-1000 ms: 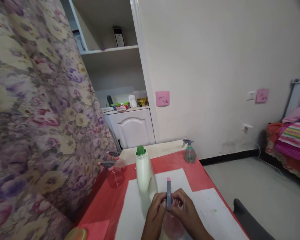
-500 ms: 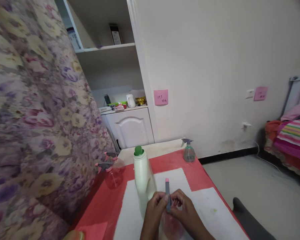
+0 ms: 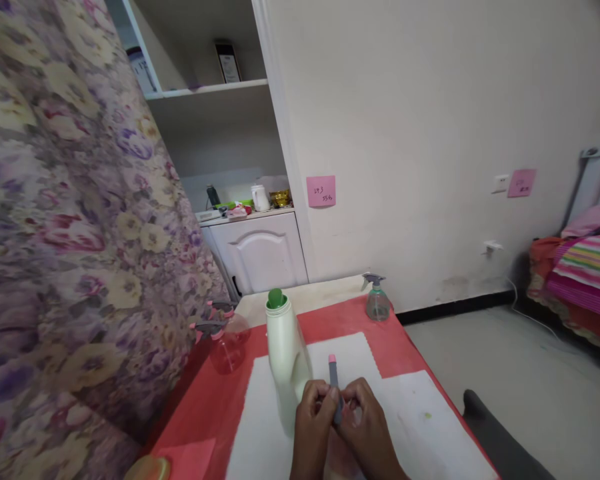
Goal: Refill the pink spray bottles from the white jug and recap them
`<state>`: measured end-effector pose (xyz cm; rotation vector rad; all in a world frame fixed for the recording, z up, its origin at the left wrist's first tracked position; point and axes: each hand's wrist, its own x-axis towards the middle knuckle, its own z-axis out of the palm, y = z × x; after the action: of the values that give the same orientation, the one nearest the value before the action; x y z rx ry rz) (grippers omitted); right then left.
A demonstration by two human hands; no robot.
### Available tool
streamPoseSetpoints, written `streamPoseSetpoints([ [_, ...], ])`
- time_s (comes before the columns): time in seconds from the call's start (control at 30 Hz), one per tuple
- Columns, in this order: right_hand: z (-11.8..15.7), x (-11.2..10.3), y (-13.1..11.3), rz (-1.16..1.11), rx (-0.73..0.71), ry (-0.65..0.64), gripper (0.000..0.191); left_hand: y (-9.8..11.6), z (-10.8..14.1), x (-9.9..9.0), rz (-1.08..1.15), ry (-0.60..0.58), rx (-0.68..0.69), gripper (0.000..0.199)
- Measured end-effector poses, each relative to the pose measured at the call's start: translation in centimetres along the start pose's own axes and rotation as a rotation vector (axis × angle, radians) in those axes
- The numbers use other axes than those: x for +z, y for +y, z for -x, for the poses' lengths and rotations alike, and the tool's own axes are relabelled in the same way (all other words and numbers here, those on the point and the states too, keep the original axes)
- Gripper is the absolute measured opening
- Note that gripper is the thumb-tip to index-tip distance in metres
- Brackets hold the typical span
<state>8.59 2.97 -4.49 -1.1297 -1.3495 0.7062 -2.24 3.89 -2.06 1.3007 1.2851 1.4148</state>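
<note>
A pink spray bottle (image 3: 341,460) stands at the near edge of the table, its grey spray head (image 3: 333,379) ending in a pink nozzle that points away from me. Closed round the left side of the head is my left hand (image 3: 314,417), thumb on its top. My right hand (image 3: 369,420) is closed at the pink collar just under the head, fingers curled; they partly hide the collar. Just left of my hands rises a pale green jug (image 3: 286,360) with a green piece (image 3: 276,298) in its mouth.
Two more pink spray bottles (image 3: 226,353) stand at the left. A green spray bottle (image 3: 378,307) is at the far right corner. White sheets (image 3: 420,413) lie on the red tablecloth (image 3: 325,324). A yellowish round object (image 3: 150,469) sits near left, beside a floral curtain (image 3: 95,267).
The view has shifted slightly. My hands have turned a little about the spray head, and my left thumb sits further over it. The other bottles have stayed in place.
</note>
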Motion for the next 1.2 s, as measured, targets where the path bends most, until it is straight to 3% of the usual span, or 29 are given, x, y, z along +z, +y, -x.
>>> streamPoseSetpoints([
  [0.1, -0.4, -0.8, -0.4, -0.045, -0.032, -0.122, 0.01, -0.1, 0.2, 0.0, -0.016, 0.021, 0.007, 0.039],
  [0.2, -0.6, -1.4, -0.7, -0.136, -0.086, -0.213, 0.015, -0.1, 0.2, 0.1, -0.027, 0.022, 0.026, 0.037],
  [0.5, -0.1, 0.6, 0.2, -0.16, 0.031, -0.011, 0.018, -0.9, 0.1, -0.3, -0.063, 0.023, 0.113, 0.032],
  [0.7, -0.5, -0.9, -0.5, -0.248, -0.079, -0.214, 0.016, -0.7, 0.2, -0.1, -0.057, 0.03, 0.12, 0.036],
  [0.77, -0.6, -0.8, -0.4, -0.259, -0.094, -0.197, 0.012, -0.5, 0.3, 0.0, -0.054, 0.041, 0.117, 0.036],
  [0.9, -0.5, -0.1, -0.3, -0.181, 0.007, -0.052, 0.011, -0.7, 0.3, 0.0, -0.051, 0.047, 0.095, 0.037],
  [1.07, -0.1, -0.9, -0.8, -0.216, -0.042, -0.23, 0.015, -0.8, 0.3, 0.0, -0.066, 0.049, 0.11, 0.038],
  [1.13, -0.2, -1.1, -0.8, -0.231, -0.069, -0.217, 0.015, -0.7, 0.2, 0.1, -0.067, 0.043, 0.13, 0.037],
  [1.2, -0.4, -0.9, -0.4, -0.194, -0.045, -0.126, 0.01, -0.5, 0.2, 0.1, -0.075, 0.045, 0.142, 0.037],
])
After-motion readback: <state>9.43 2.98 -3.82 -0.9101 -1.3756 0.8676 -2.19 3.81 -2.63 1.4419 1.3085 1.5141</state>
